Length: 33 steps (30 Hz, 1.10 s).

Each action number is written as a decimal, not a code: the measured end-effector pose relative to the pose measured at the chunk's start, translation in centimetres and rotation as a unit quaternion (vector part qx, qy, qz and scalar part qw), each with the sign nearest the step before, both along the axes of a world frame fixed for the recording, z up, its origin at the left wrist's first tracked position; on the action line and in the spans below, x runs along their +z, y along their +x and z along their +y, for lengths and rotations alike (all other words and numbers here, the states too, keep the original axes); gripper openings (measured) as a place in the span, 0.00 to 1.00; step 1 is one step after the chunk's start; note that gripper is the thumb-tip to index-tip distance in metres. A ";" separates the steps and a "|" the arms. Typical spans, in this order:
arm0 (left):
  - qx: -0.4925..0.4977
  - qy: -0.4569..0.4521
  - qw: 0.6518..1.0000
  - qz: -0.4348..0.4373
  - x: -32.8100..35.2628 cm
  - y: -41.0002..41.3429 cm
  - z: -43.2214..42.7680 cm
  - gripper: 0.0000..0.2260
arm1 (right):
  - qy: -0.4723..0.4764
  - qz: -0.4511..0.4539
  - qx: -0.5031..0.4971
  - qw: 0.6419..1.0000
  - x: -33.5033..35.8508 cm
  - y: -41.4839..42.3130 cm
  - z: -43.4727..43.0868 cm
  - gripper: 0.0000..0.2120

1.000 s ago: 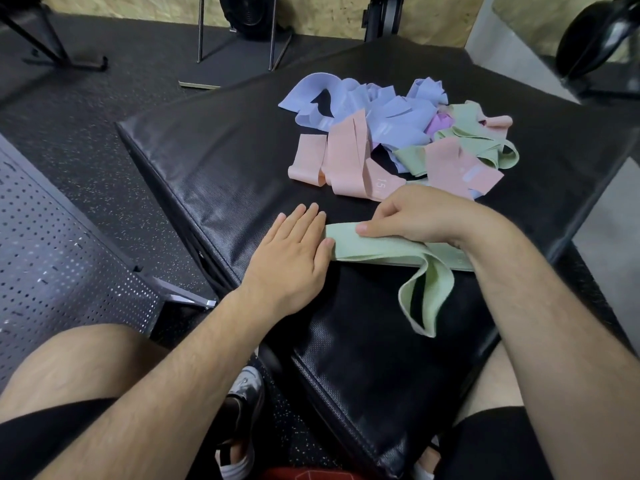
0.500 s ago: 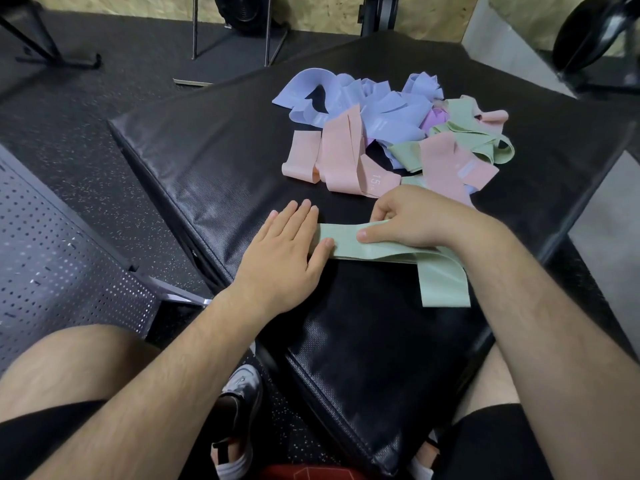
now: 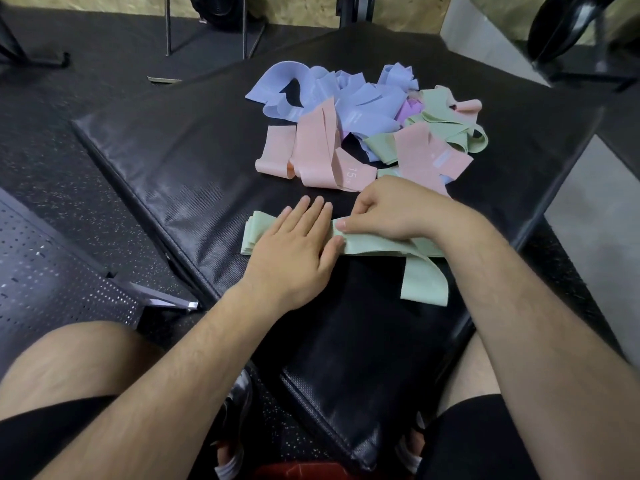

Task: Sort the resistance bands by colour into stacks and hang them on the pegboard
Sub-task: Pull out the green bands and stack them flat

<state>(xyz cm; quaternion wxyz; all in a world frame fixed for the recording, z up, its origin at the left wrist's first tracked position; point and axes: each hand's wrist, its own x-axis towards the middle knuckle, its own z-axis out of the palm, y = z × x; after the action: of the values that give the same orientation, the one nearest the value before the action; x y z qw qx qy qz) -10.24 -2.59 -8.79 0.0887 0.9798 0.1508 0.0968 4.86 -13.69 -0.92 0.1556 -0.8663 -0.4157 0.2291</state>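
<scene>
The top layer of the folded green bands (image 3: 377, 245) is pinched by the right grip (image 3: 391, 209), its thumb and curled fingers closed on the strip's far edge. Just beside it, the left grip (image 3: 298, 247) is laid flat on the same stack, with fingers straight and together and the palm pressed down; nothing is grasped by it. The left end of the stack can be seen protruding from under the left palm, with several layers visible at its edge. One loose green end (image 3: 424, 285) is trailed out from under the right wrist toward the person and lies flat on the black padded surface (image 3: 194, 161).

Beyond the two grips, near the stack, an unsorted heap is spread on the same surface. Pink bands (image 3: 315, 147) are placed at its near left, one of them marked "15". Blue bands (image 3: 363, 102) are piled at the far side. A purple band (image 3: 412, 107) is partly buried in the middle. Further green bands (image 3: 446, 123) are tangled at the right, with another pink band (image 3: 422, 157) laid across them.

A perforated metal panel (image 3: 52, 271) is seen low at the left, beside the surface, above the dark speckled floor (image 3: 69, 109). Bare knees and black shorts are seen along the bottom edge.
</scene>
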 end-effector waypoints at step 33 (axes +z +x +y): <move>-0.058 0.052 0.996 -0.034 2.0 3.5 -3.4 0.29 | -0.051 -0.078 -0.059 0.994 -0.1 1.5 -3.7 0.12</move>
<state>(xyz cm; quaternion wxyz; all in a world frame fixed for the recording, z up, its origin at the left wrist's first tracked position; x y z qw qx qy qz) -6.76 -5.96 -6.74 0.0486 0.9863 0.0853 0.1328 6.38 -17.37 -1.01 0.0912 -0.9114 -0.3624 0.1721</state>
